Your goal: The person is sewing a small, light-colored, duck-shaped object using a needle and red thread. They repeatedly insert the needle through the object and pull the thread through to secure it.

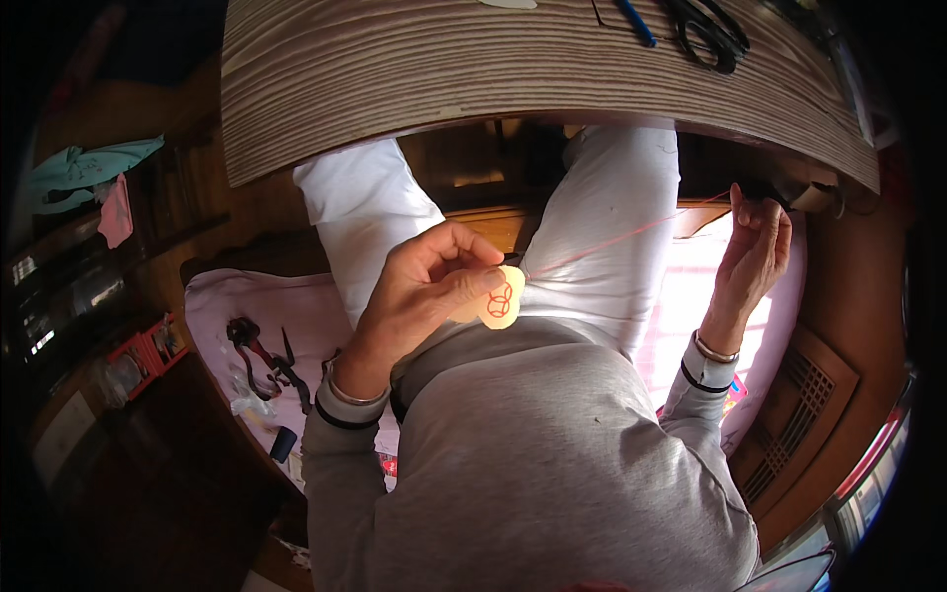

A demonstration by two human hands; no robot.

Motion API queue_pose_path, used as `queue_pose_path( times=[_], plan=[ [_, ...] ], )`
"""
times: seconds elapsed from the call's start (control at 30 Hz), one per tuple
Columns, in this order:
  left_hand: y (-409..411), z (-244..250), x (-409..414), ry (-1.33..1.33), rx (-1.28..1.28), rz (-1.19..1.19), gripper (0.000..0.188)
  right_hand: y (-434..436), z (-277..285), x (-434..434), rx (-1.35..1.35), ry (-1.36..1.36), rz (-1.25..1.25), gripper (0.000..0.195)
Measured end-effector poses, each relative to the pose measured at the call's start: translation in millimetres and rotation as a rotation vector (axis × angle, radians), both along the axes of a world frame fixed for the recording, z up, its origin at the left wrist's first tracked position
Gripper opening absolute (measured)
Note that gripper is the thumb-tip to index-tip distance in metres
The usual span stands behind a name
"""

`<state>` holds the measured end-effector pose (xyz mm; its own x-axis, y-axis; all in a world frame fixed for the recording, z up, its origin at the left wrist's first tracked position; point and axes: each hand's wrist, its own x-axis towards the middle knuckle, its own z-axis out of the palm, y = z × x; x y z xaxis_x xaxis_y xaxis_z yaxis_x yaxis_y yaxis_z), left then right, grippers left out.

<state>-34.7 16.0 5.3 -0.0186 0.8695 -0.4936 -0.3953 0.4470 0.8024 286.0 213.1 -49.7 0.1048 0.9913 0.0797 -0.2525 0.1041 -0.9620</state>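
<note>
Between thumb and fingers, my left hand (436, 285) pinches a small pale yellow piece (503, 302), seemingly fabric, with red interlocking rings on it. From beside this piece a red thread (614, 242) runs taut over my right thigh, up to my right hand (755, 244). That hand is raised at the right, below the table edge, with its index finger extended at the thread and the other fingers curled. Whether it holds a needle is too small to tell.
A wood-grain table (444, 66) ahead bears black-handled scissors (710, 37) and a blue pen-like stick (638, 22). Dark tools (274, 362) and a dark blue spool-like cylinder (283, 444) lie on the pink seat cover at the left. Red baskets (148, 355) stand farther left.
</note>
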Motion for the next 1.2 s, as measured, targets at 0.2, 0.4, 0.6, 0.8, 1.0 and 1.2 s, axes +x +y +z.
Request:
queue_pose_path(
  times=[0.2,0.4,0.6,0.8,1.0,1.2],
  plan=[
    [17,0,-15,-0.116,-0.037,-0.174,0.016,-54,18,-72,-0.378,-0.077,0.648,0.032],
    [36,-11,-30,-0.135,0.03,-0.318,0.026,-90,31,-123,-0.659,0.054,1.163,0.018],
    [32,-32,-30,-0.46,-0.059,0.194,0.041,-97,24,-142,-0.667,0.198,0.925,0.009],
    [3,-28,9,-0.39,0.124,0.267,0.043,-94,25,-157,-0.658,0.25,0.769,0.009],
    [7,-23,19,-0.087,0.173,0.392,0.02,-97,18,-154,-0.616,0.217,0.833,0.012],
    [9,-19,18,0.036,0.194,0.384,0.018,-100,19,-154,-0.657,0.157,0.882,0.005]
  ],
)
